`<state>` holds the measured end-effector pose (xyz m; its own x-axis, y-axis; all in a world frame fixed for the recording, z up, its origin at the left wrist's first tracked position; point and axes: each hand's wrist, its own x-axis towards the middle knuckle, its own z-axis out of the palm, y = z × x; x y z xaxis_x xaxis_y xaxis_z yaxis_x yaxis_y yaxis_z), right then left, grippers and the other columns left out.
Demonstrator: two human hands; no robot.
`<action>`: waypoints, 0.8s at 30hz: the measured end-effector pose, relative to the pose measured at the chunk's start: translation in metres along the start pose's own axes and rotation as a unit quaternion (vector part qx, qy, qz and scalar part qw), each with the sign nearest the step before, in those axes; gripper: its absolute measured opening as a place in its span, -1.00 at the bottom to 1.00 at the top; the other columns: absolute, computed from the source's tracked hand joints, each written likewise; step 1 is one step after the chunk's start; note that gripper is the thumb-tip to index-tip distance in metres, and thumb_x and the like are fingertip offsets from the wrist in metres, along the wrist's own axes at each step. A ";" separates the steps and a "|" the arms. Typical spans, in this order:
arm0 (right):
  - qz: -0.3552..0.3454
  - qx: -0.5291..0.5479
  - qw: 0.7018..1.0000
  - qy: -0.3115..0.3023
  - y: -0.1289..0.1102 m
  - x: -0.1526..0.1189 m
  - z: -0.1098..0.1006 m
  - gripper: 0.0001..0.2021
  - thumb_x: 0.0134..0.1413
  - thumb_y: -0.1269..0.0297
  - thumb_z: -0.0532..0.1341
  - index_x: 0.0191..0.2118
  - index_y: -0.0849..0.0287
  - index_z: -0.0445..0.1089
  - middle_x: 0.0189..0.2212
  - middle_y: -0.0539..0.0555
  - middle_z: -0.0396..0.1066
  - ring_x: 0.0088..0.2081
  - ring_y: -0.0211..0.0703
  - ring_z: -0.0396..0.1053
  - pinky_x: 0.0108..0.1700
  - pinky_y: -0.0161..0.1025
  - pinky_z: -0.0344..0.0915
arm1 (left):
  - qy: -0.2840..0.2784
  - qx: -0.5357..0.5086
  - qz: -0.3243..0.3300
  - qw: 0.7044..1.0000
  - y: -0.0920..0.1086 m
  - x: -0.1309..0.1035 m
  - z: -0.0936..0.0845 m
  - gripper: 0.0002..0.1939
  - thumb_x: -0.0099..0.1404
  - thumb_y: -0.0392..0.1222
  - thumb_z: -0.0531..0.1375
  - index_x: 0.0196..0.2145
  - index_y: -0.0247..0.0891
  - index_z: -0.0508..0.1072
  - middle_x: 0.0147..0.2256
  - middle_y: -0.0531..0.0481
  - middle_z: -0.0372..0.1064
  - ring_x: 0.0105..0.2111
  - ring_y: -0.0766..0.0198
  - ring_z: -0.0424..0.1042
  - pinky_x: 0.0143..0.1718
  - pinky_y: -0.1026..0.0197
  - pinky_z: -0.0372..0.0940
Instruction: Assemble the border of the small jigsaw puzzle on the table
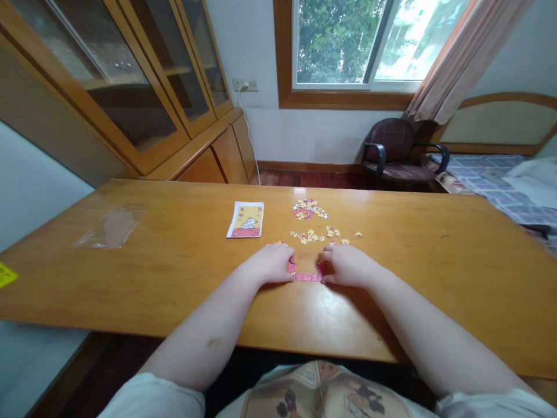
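A partly joined jigsaw puzzle [308,277] lies on the table in front of me, a straight pink row along its near edge with short pink sides rising at both ends. My left hand [274,263] is closed around its left end, fingers curled over the pieces. At the right end, my right hand [347,265] grips the pink pieces between thumb and bent fingers. The fingers partly hide both ends. Just beyond the hands lie loose yellow puzzle pieces [310,236], and farther back is a heap of mixed puzzle pieces [308,208].
A picture card [246,220] with a white animal on yellow and pink lies left of the pieces. A clear plastic bag [114,226] rests on the left of the wooden table [187,255]. Beyond the table stand a glass-fronted cabinet [183,130] and an office chair [398,151].
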<state>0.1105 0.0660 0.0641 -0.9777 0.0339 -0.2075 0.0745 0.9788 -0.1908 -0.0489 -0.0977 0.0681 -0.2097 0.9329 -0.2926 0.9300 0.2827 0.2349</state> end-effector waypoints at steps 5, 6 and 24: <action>0.007 -0.003 1.000 -0.008 -0.004 -0.001 -0.002 -0.68 -0.11 0.01 0.29 -0.26 0.09 0.49 -0.32 0.09 0.43 -0.31 -0.07 0.39 -0.30 -0.24 0.23 | -0.013 -0.003 0.004 1.000 0.002 -0.001 -0.002 -0.66 0.00 -0.01 0.29 -0.27 -0.19 0.42 -0.23 -0.07 0.41 -0.15 0.06 0.38 -0.15 0.12 0.27; 0.009 -0.004 1.000 -0.008 -0.004 -0.001 -0.002 -0.68 -0.11 0.01 0.29 -0.26 0.09 0.49 -0.32 0.09 0.43 -0.31 -0.07 0.39 -0.30 -0.24 0.23 | -0.013 -0.005 0.003 1.000 0.003 -0.001 -0.002 -0.66 0.00 -0.01 0.29 -0.27 -0.18 0.42 -0.23 -0.07 0.41 -0.15 0.07 0.38 -0.15 0.13 0.27; 0.013 0.023 0.999 -0.025 0.001 -0.002 -0.003 -0.62 -0.12 0.05 0.30 -0.14 0.10 0.47 -0.25 0.12 0.45 -0.26 -0.05 0.40 -0.27 -0.24 0.24 | 0.112 -0.011 -0.127 0.986 -0.057 0.000 -0.014 -0.79 0.11 -0.21 0.13 -0.25 -0.16 0.44 -0.31 0.00 0.44 -0.30 0.19 0.41 -0.33 0.21 0.23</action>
<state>0.1116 0.0674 0.0675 -0.9644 0.0482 -0.2600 0.1098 0.9675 -0.2280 -0.1062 -0.1109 0.0679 -0.4978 0.8571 -0.1330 0.8332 0.5151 0.2012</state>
